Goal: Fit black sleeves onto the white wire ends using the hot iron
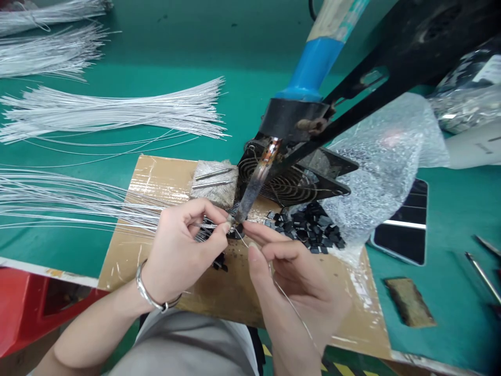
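Observation:
My left hand (191, 240) is closed in a pinch on a thin white wire, close under the tip of a soldering iron (256, 185) fixed in a black holder. My right hand (289, 277) is closed on a strand of solder wire (291, 305), which runs from the fingertips down across the palm. The solder's upper end reaches the iron's tip, between both hands. A small black part sits at the tip, partly hidden by my fingers. Loose white wires (94, 201) stretch left from behind my left hand.
Brown cardboard (230, 292) covers the work spot. Small black pieces (309, 227) lie in a pile beside a black fan (289, 180). Behind are a wrapped block (215, 196) with two metal rods, wire bundles (117, 112) and a plastic bag (379, 167). A phone (403, 224) lies right.

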Motion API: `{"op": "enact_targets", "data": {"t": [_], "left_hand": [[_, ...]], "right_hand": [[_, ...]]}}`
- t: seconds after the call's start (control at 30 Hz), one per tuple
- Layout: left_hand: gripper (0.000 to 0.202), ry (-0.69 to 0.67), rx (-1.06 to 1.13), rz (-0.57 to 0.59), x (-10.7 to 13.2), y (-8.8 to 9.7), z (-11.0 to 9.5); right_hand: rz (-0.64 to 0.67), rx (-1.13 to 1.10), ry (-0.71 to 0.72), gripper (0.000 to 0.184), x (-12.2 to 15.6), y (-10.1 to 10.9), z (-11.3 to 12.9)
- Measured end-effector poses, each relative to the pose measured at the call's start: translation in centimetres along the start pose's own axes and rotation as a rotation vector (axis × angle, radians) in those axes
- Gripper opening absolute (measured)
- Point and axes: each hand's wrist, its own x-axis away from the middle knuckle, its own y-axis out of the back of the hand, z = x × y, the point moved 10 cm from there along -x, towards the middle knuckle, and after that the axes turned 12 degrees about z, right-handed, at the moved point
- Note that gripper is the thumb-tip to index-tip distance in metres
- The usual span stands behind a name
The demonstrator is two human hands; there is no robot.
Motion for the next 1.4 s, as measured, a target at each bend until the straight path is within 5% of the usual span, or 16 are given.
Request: {"op": "enact_targets", "data": {"t": [1.4], "left_hand": [[0.005, -0.036, 0.024, 0.003, -0.02, -0.02, -0.37]], "right_hand": [[-0.039, 0.030, 0.012, 0.019, 0.17, -0.03, 0.22]]}}
